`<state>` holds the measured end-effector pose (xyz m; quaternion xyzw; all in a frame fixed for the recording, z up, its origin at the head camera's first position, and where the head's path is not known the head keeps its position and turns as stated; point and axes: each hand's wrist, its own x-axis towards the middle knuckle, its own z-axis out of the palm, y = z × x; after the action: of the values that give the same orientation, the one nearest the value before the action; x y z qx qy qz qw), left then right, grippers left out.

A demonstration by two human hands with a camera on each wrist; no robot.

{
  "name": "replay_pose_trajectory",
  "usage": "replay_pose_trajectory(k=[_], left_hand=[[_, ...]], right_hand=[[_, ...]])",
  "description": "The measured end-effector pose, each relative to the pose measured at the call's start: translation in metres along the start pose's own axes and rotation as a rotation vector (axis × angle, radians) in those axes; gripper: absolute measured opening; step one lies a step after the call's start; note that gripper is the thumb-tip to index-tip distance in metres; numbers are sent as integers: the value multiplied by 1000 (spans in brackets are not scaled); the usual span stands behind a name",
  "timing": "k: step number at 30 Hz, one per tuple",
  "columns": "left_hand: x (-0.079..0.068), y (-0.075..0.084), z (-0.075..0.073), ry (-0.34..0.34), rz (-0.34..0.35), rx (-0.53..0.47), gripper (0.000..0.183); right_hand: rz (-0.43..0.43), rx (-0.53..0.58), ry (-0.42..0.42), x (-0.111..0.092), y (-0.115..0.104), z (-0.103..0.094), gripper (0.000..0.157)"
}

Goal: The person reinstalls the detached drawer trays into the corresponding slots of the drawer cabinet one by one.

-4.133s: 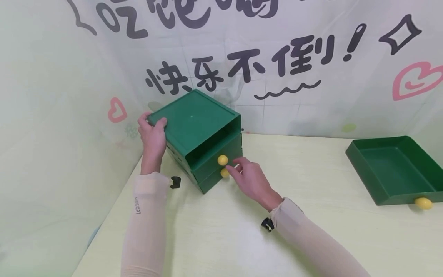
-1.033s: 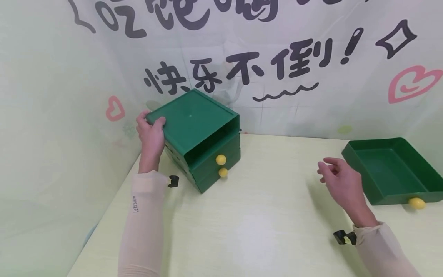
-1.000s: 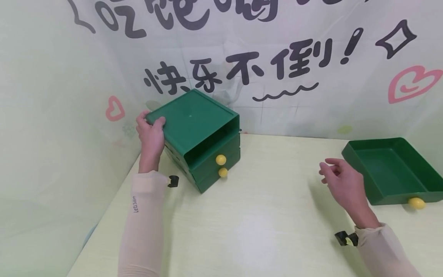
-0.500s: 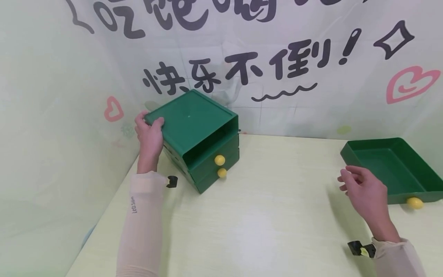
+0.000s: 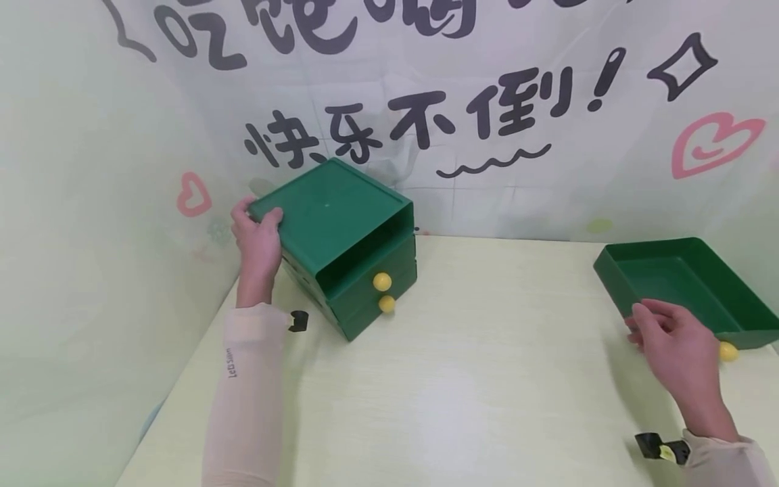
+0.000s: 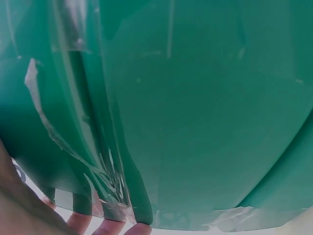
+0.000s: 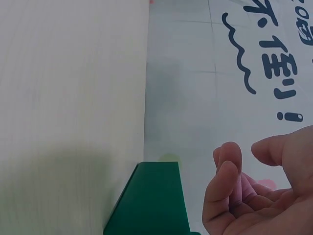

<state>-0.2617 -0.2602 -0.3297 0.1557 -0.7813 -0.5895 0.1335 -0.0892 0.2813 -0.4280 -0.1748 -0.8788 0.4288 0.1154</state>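
Observation:
A green drawer cabinet [image 5: 331,213] stands at an angle at the back left, its top slot without a drawer. Two drawers with yellow knobs [image 5: 382,281] sit pushed in below. My left hand [image 5: 258,247] grips its far left edge, thumb on top; the left wrist view shows fingertips [image 6: 110,226] curled round the rim of the green side panel [image 6: 205,117]. My right hand [image 5: 684,352], fingers loosely curled and holding nothing, hovers by the loose green drawer [image 5: 623,281] on the right, hiding part of its near left side. A yellow knob [image 5: 728,352] shows on its front.
The pale tabletop [image 5: 475,379] runs between cabinet and loose drawer. Behind stands a white cloth backdrop [image 5: 487,196] with dark lettering, and a pale wall [image 5: 91,270] closes the left side. Dark wrist pieces [image 5: 662,448] hang at each sleeve.
My right hand has moved from the cabinet's knobs rightward to the loose drawer. My left hand keeps its grip on the cabinet. The whole view has shifted slightly.

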Motion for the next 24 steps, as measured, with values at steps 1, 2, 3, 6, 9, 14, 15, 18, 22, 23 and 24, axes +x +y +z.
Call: replay_pose_trajectory(k=[1,2,3,6,9,14,15,18,22,23,24], left_hand=[[0,0,-1,-2,-2,-1,57],[0,0,-1,-3,-4,-3,57],[0,0,-1,-4,-6,-5,57],[0,-1,-1,-10,-13,-4,59],[-1,0,-2,-6,-10,-1,58],[-1,1,-1,-2,-5,1,57],[-1,1,-1,-3,-5,1,57],[-1,1,-1,-5,-10,4,56],[-1,1,-1,-4,-16,10,57],[-1,1,-1,-4,-16,12,57],[-1,1,0,-4,-16,14,57]], right_hand=[[10,0,8,0,1,-1,61],[19,-7,17,1,2,-3,61],[35,-12,24,1,3,-4,62],[75,-38,62,2,7,-8,62],[120,-51,83,2,10,-13,63],[188,-52,115,2,17,-22,62],[198,-47,125,2,18,-24,62],[227,-34,159,4,24,-29,58],[252,33,182,6,32,-36,27],[264,45,186,6,34,-37,17],[272,61,190,6,35,-39,10]])
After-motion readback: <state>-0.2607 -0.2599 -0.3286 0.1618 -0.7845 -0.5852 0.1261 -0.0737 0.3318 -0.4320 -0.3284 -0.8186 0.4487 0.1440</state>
